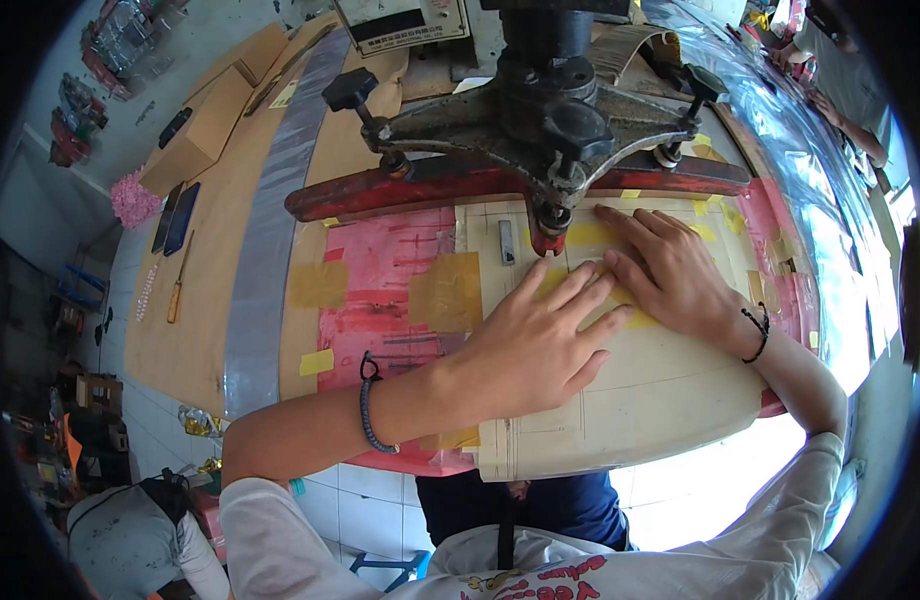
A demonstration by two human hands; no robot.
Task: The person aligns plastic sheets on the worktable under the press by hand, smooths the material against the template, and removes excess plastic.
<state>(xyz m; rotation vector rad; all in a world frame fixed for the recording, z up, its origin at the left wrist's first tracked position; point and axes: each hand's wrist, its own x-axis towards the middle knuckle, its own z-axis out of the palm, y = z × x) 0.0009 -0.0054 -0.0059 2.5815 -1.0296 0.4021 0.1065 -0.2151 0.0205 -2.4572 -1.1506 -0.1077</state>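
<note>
A cream-coloured sheet (660, 390) with ruled pencil lines lies on the worktable under the machine. My left hand (540, 350) rests on it, fingers spread, its fingertips near the small red tip below the machine's centre. Flat on the same sheet, my right hand (680, 275) has its fingers extended towards the red bar. Neither hand grips anything visible. A small grey metal piece (506, 243) lies on the sheet left of the red tip. Yellow tape (445, 292) overlaps the sheet's left edge and a pink-red sheet (370, 300) beside it.
Above my hands hangs a dark machine head (550, 130) with knobs and a long red bar (420, 187). At left lie a screwdriver (175, 295), a dark phone (182, 217) and a cardboard box (205, 125). Other people (850, 90) are at upper right and lower left.
</note>
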